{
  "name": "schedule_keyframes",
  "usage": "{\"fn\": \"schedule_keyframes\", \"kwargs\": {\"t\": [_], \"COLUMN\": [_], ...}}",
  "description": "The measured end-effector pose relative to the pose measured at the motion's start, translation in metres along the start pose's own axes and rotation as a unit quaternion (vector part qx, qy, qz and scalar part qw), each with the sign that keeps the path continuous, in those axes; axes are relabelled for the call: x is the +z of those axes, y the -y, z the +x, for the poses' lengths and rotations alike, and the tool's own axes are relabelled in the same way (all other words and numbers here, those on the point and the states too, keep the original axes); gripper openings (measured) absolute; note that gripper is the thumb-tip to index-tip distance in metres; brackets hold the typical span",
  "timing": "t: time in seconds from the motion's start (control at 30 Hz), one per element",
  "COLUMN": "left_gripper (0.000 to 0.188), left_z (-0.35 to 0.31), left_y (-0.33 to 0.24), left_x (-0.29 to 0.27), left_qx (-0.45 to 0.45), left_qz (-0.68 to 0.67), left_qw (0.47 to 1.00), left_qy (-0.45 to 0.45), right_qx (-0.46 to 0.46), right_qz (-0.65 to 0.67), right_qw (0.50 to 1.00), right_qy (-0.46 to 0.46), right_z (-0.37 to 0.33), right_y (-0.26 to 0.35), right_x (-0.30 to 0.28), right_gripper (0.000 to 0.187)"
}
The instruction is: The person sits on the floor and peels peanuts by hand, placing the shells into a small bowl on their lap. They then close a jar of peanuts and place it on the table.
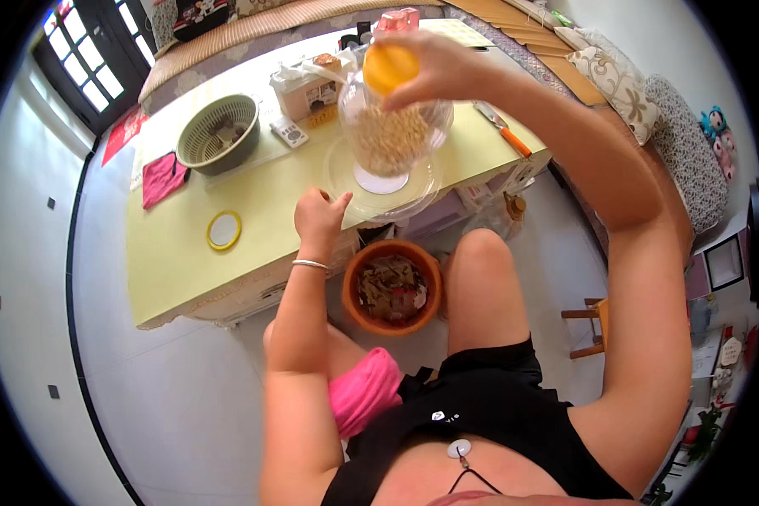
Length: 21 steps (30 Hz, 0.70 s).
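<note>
My right hand [434, 67] reaches over the table and grips a round, smooth yellow piece [391, 69], perhaps a lid or cup. It is at the top of a large clear container [438, 126] holding pale beige, nut-like pieces [392, 139]. Under this container lies a broad clear dish [339, 181] with a white disc [381, 180] in its middle. My left hand [319, 219] is curled closed beside the dish's left rim, thumb sticking out; its palm side is hidden. Farther left, a yellow-rimmed white lid [224, 230] lies flat on the table [164, 278].
A grey-green colander [219, 135] with dark pieces, a pink cloth [164, 180] and a white remote control [288, 131] are at the left. An orange-handled tool [514, 142] lies right. Between my knees stands an orange tub [351, 295] of scraps. A wooden stool [597, 327] stands right.
</note>
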<state>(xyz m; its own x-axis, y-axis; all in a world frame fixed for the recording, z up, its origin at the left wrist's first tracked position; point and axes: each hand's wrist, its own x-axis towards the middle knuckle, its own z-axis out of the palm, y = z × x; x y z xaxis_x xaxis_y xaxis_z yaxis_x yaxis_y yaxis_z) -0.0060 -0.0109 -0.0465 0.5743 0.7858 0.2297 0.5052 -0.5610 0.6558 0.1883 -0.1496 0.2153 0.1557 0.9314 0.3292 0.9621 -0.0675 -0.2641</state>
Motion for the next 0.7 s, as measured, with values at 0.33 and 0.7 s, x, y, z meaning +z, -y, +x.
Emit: {"fn": "schedule_keyframes", "kwargs": {"t": [0.33, 0.7], "left_gripper": [0.032, 0.051], "left_z": [0.0, -0.004], "left_y": [-0.015, -0.017], "left_x": [-0.004, 0.003], "left_qx": [-0.091, 0.067], "left_qz": [-0.21, 0.03], "left_qw": [0.97, 0.994], "left_qy": [0.083, 0.085], "right_qx": [0.054, 0.566], "right_qz": [0.02, 0.428], "right_qw": [0.996, 0.688], "right_qy": [-0.066, 0.153], "right_z": [-0.03, -0.173], "right_y": [-0.041, -0.14], "right_x": [0.082, 0.154], "right_gripper": [0.08, 0.05]}}
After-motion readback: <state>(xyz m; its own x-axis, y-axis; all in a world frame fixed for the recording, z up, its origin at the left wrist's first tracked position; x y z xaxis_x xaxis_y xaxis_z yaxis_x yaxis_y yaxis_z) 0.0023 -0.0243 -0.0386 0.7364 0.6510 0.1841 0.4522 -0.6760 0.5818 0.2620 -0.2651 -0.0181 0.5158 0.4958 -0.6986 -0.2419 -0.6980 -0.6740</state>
